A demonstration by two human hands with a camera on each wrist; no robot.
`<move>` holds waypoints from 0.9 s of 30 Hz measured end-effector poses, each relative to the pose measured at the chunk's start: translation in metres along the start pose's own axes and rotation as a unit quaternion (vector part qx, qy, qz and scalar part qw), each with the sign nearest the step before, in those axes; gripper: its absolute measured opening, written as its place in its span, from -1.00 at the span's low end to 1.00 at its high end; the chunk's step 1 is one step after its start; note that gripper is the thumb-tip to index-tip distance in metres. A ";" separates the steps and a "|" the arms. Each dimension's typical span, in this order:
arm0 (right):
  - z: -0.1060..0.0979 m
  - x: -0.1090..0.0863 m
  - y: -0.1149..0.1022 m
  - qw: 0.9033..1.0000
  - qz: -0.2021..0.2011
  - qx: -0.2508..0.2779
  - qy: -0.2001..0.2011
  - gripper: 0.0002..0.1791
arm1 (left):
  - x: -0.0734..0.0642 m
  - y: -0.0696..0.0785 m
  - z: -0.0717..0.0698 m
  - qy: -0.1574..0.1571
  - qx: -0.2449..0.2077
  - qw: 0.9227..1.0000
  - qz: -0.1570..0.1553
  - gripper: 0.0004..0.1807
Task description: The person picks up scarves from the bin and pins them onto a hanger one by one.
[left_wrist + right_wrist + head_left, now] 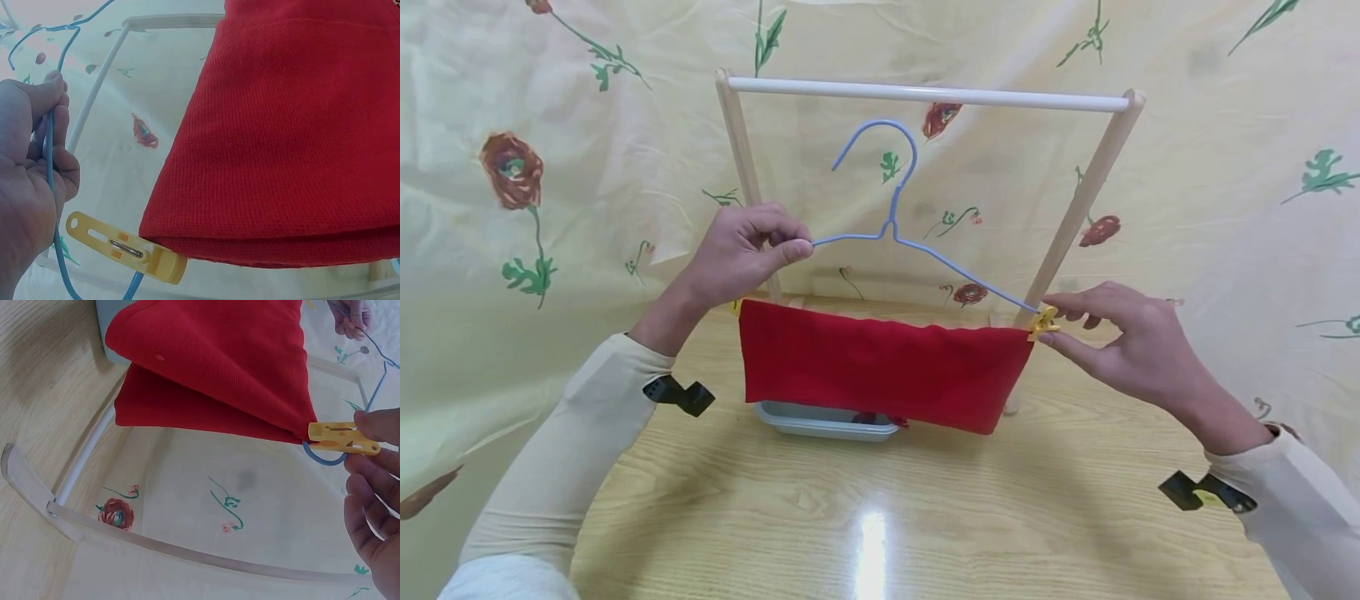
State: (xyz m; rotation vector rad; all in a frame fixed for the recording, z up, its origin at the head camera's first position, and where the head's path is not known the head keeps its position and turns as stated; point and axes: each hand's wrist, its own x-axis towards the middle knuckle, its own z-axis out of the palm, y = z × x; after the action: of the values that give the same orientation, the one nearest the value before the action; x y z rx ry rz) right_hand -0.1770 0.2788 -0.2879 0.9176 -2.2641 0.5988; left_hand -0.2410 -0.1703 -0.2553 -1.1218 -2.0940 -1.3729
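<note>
A blue wire hanger (955,265) is held up over the table, its hook at the top. My left hand (748,246) pinches the hanger's left shoulder between thumb and fingers. A folded red cloth (883,362) hangs along the hanger's lower part. One yellow clothespin (128,247) clips the cloth's left corner, below my left hand. My right hand (1131,346) pinches another yellow clothespin (340,437) by its handle end, thumb on one side and fingers on the other. That clothespin sits at the cloth's right corner, beside the hanger's bend.
Behind the hanger stands a rack with wooden posts (1086,204) and a white top bar (932,92). A pale blue-grey tray (827,429) lies on the wooden table (760,517), partly hidden by the cloth, with something dark red inside. A flowered fabric (647,125) hangs at the back.
</note>
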 end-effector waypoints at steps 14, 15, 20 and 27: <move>-0.004 -0.003 0.001 1.000 0.014 0.022 -0.014 -0.38 | -0.001 -0.003 -0.001 -0.002 -0.001 1.000 0.000 -0.87; -0.006 -0.002 0.002 0.999 0.013 0.028 -0.014 -0.39 | -0.002 -0.004 -0.001 -0.003 -0.001 1.000 0.000 -0.87; -0.013 0.003 0.003 0.998 0.025 0.057 -0.014 -0.47 | -0.003 -0.004 -0.001 -0.003 0.002 1.000 -0.002 -0.88; -0.025 0.018 -0.008 0.993 0.086 0.080 -0.032 -0.59 | -0.004 -0.006 -0.001 0.001 0.003 1.000 -0.005 -0.89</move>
State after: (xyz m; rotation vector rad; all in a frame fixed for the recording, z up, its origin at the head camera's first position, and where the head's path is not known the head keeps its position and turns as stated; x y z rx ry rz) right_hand -0.1723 0.2802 -0.2568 0.8319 -2.3975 0.8481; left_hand -0.2431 -0.1734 -0.2610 -1.1092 -2.1029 -1.3706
